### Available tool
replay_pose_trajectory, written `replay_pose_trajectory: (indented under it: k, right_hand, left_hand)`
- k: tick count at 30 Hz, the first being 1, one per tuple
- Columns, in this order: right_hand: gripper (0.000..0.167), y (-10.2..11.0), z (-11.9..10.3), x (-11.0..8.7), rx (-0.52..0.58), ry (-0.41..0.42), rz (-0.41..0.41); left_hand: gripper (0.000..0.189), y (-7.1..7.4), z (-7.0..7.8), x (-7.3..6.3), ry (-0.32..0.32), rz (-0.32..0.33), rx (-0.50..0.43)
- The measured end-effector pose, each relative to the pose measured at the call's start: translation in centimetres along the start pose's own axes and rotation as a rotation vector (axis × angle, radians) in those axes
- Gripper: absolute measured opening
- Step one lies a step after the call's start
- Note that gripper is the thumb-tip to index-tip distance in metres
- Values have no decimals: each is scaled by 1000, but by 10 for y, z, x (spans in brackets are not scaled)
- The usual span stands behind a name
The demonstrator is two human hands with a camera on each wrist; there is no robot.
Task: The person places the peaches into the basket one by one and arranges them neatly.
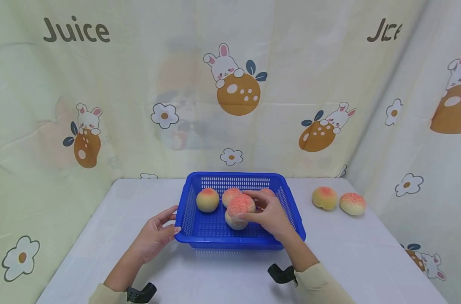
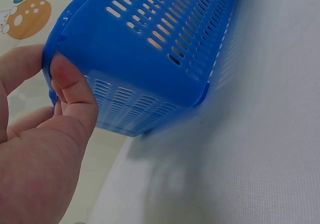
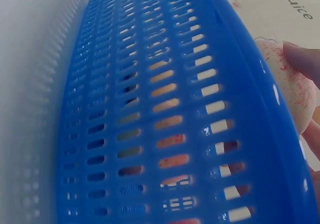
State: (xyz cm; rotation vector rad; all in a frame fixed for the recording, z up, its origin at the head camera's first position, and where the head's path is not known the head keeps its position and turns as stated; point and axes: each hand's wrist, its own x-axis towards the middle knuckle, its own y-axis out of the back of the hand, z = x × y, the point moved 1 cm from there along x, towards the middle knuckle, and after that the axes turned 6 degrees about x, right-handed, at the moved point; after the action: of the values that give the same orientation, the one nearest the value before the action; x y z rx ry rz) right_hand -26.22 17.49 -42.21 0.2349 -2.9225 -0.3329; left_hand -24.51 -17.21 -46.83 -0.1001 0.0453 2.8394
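Observation:
A blue plastic basket with slotted walls stands on the table. At its left rim my left hand pinches the edge; the left wrist view shows the thumb against the outer wall. My right hand reaches over the basket and holds a peach with a speckled red top between thumb and fingers. Directly below it, partly covered, is a pale peach. A yellow peach lies at the left inside, another behind the held one, and one more shows behind my right hand.
Outside the basket, a yellow-red peach and a paler speckled peach lie on the right of the white-covered table. A printed curtain hangs right behind the table, with more curtain on both sides.

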Motion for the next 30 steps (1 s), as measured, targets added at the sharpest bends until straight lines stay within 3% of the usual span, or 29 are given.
replay_pose_trajectory:
  k: [4, 10, 17, 30]
  right_hand:
    - [66, -5, 0, 3, 23, 23, -42]
    - [72, -13, -1, 6, 10, -18, -52]
    - [75, -24, -2, 13, 8, -10, -86]
    - [60, -46, -10, 29, -50, -51, -118]
  left_hand:
    - [74, 1, 1, 0, 2, -11, 3]
    - [74, 2, 0, -1, 4, -4, 14]
    - [74, 2, 0, -1, -4, -15, 9]
    - [73, 1, 0, 0, -3, -13, 10]
